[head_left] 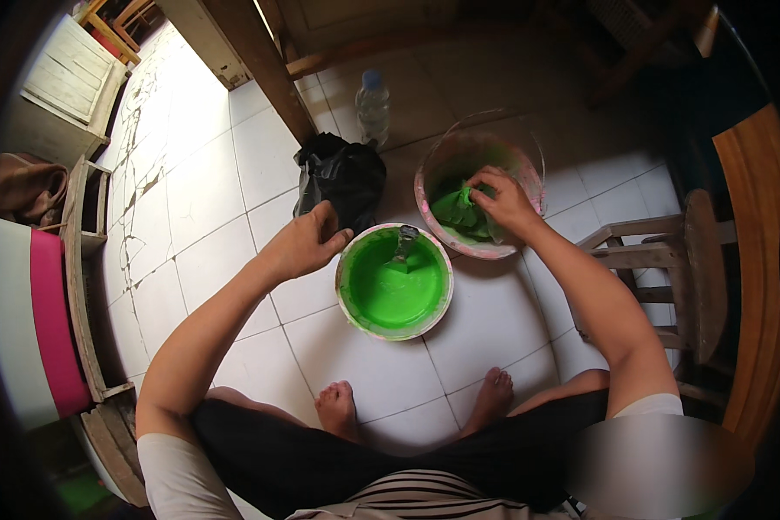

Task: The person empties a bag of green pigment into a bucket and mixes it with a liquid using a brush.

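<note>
My left hand (pixel 312 238) hovers beside the rim of a white tub (pixel 344 282) of bright green liquid, its fingers loosely bent, apart and holding nothing. A dark-handled tool (pixel 405 243) stands in the liquid. My right hand (pixel 504 199) pinches a green-smeared, crumpled plastic piece (pixel 466 201) inside a larger bucket (pixel 425 191) with pink and green stains, behind and right of the tub. A black plastic bag (pixel 338 178) lies crumpled on the tiles near my left hand.
A plastic bottle (pixel 372 108) with a blue cap stands behind the bag. Wooden furniture (pixel 82 277) lines the left; a wooden chair (pixel 698 277) and a brown wooden panel (pixel 750 260) are at the right. My bare feet (pixel 336 403) rest on white floor tiles (pixel 208 199).
</note>
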Tool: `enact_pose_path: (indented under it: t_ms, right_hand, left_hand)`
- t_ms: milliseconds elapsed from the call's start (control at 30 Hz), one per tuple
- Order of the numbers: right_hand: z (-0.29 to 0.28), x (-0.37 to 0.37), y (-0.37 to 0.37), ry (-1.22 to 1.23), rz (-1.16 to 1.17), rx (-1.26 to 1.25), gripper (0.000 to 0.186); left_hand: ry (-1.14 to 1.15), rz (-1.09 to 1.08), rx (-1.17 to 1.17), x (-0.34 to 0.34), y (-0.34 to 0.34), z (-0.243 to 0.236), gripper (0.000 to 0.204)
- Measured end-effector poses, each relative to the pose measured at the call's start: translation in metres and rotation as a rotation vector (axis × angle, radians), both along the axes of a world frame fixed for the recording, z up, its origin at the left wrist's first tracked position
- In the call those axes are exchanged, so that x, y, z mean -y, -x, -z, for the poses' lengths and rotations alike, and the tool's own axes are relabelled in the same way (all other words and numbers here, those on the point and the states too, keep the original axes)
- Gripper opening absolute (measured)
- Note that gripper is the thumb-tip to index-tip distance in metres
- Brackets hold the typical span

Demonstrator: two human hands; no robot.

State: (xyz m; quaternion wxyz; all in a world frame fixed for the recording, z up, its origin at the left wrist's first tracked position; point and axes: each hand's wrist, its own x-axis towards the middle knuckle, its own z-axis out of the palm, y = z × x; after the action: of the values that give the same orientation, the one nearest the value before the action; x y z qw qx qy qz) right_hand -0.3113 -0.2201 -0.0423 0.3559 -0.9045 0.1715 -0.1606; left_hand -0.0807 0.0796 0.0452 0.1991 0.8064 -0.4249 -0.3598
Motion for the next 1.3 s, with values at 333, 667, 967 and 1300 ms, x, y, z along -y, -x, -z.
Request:
enact_pose_path:
  t_ms: [333,667,967,1300]
  right_hand:
    - [-0.089,0.003,0.008,-0.046,-0.063,0.134,0.012]
    - [-0.202,-0.026,0.019,-0.072,-0.104,0.272,0.012]
    - [-0.241,-0.090,0.023,-0.332,-0.190,0.101,0.014]
    - [-0.142,-0.138,0.024,-0.490,-0.155,-0.436,0.023]
  left_hand:
    - [0.410,0.125,0.114,0.014,0.026,-0.027,0.026]
    - [0.847,0.298,0.205,0.073,0.078,-0.053,0.106]
    - [1.049,-0.364,-0.552,0.060,0.196,-0.031,0.108]
    - [0.857,-1.025,-1.086,0.030,0.291,0.019,0.058]
